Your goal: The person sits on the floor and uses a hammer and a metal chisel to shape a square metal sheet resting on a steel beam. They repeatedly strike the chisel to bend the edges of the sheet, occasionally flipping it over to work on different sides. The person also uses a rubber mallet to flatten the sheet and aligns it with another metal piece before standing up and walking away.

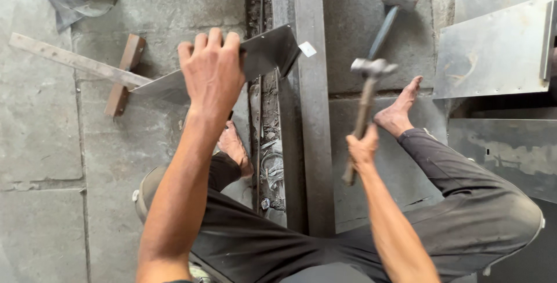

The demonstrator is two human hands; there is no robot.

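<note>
Right hand [362, 147] is wrapped tight on a raised hammer [366, 103], left hand [213, 68] clamps the sheet metal piece [255, 57] against the steel bar [310, 115], just left of the hammerhead.

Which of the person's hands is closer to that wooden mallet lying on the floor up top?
Right. The right hand grips a hammer just below the wooden mallet; the left hand presses the metal sheet, far to its left.

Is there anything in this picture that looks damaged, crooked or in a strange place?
Two things stand out. The metal sheet under the left hand lies tilted across the steel bar, not flat. The bare right foot rests close to the raised hammer in the right hand.
</note>
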